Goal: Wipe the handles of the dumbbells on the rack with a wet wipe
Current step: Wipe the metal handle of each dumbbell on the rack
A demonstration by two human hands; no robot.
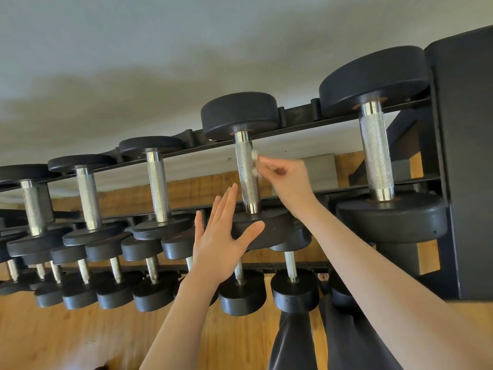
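Two bare forearms rise from the bottom edge, with dark trouser legs [293,340] between them at lower centre over a wood floor [53,337]. Left hand [221,236], at centre frame, is released: its fingers are straight and spread, palm toward the rack, in front of the near weight of the dumbbell [246,172] being cleaned; whether it touches that weight cannot be told. Right hand [285,180], just above and right of it, has its fingers curled and pinches a small white wipe [255,164]. That wipe lies at the fingertips on the hand's left side and sits against the right flank of the knurled handle, about the upper half of its length. This dumbbell rests across the upper rails of the rack [298,116], one black weight at upper centre, the other behind the left hand. Upper tier holds more: a bigger dumbbell [376,150] toward the right, and three smaller ones stepping down to the left edge, the nearest [158,188] left of centre. Lower tier, across the lower left and centre, carries a row of small dumbbells [117,284] packed side by side. A black upright panel [469,156] closes the rack at the right edge. Pale wall [133,62] fills the top.
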